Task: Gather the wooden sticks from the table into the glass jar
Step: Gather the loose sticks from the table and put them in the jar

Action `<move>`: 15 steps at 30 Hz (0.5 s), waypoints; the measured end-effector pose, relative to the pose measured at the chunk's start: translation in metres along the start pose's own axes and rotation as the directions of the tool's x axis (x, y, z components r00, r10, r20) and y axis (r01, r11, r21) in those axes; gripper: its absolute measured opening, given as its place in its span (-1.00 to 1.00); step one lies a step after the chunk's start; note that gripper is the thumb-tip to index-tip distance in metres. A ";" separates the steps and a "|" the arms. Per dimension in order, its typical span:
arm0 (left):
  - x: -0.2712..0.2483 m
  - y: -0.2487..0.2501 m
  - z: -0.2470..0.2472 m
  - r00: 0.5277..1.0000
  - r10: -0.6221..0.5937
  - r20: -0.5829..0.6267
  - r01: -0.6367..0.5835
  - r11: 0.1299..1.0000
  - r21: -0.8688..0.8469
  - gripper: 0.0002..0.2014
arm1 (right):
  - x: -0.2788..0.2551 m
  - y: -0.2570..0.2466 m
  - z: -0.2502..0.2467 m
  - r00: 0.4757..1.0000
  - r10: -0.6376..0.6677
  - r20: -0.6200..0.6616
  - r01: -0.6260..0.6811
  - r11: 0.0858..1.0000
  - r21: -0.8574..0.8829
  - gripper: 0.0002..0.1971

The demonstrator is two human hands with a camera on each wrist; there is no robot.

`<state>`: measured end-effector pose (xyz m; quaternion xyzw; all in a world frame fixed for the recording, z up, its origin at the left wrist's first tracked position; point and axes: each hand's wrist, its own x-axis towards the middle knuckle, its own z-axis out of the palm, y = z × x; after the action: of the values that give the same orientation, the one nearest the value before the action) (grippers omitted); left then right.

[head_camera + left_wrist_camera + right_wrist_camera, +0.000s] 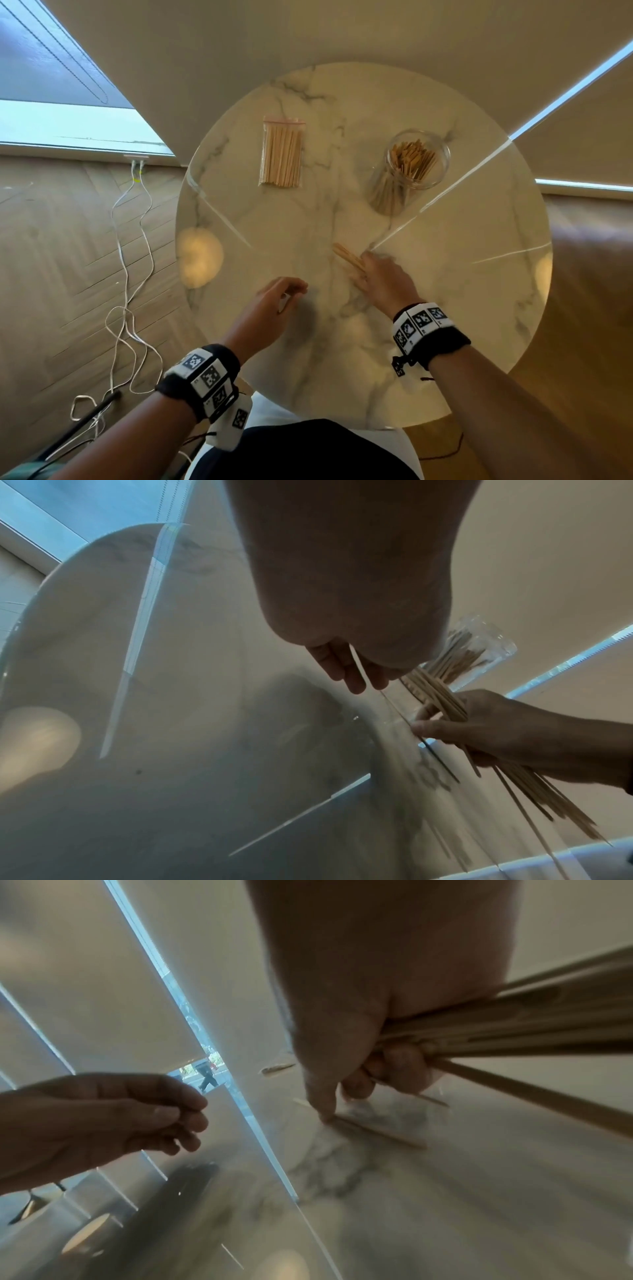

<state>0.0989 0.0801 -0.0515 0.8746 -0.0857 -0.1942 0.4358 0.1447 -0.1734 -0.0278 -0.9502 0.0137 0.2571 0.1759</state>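
Right hand (383, 277) clutches stick bundle (441, 696), fingertip pinning stray stick (377, 1131); left hand (274, 305) loosely curled, empty. Risk: splayed bundle slips during stray pickup.

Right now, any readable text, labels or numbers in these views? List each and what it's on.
None readable.
Left wristband: square black-and-white marker codes, tiny print under them too small to read.
Right wristband: the same, unreadable.
Bag of sticks and glass jar: no label visible.
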 end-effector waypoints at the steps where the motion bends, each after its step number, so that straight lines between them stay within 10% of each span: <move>1: -0.003 0.001 0.001 0.999 0.013 0.036 -0.014 1.000 0.020 -0.80 | -0.001 -0.003 0.004 1.000 -0.006 -0.013 0.006 1.000 -0.022 -0.76; 7: -0.013 -0.006 0.005 0.982 0.138 0.131 -0.148 0.986 0.070 -0.78 | 0.002 -0.025 0.000 0.993 -0.033 0.113 0.053 0.983 -0.177 -0.73; 11: -0.002 0.002 -0.007 0.976 0.216 0.036 -0.218 0.974 0.069 -0.76 | -0.002 -0.008 -0.012 0.984 -0.079 0.158 0.031 0.959 0.282 -0.84; 15: 0.031 0.037 -0.014 0.962 0.250 -0.106 -0.255 0.966 -0.039 -0.67 | -0.022 -0.006 -0.023 0.991 0.063 0.114 -0.130 0.529 0.839 -0.72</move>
<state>0.1339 0.0580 -0.0228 0.8535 -0.1693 -0.0949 0.4835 0.1378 -0.1773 0.0037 -0.7355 0.1824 0.2608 0.5981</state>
